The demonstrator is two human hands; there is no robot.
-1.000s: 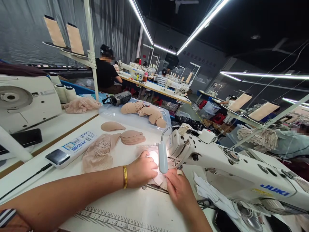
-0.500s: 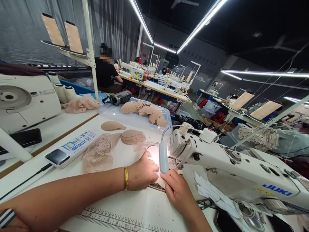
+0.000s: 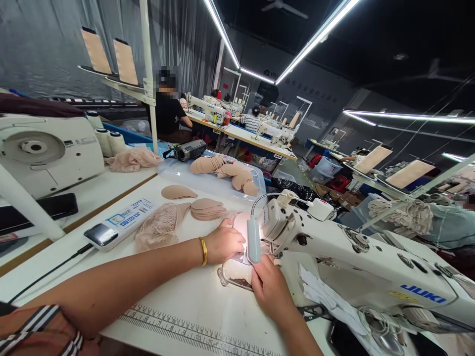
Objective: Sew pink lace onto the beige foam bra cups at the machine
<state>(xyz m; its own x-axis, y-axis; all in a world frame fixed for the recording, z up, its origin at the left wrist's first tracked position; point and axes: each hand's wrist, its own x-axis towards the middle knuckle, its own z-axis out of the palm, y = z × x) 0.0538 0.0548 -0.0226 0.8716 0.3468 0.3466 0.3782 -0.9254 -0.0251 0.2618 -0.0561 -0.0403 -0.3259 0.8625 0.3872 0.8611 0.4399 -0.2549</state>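
From where I stand, a pale pinkish-beige piece of cloth with a rounded far edge (image 3: pixel 241 223) lies on the white bench (image 3: pixel 178 306), set back from its near edge. Strong light washes out its surface, and its middle is hidden. The white sewing machine with blue JUKI lettering (image 3: pixel 330 241) stretches toward the bench's right side, its head just beside the cloth.

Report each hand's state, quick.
Left hand: half-closed on the pale piece; grip cannot be told.
Right hand: half-closed by the lamp; hold cannot be told.
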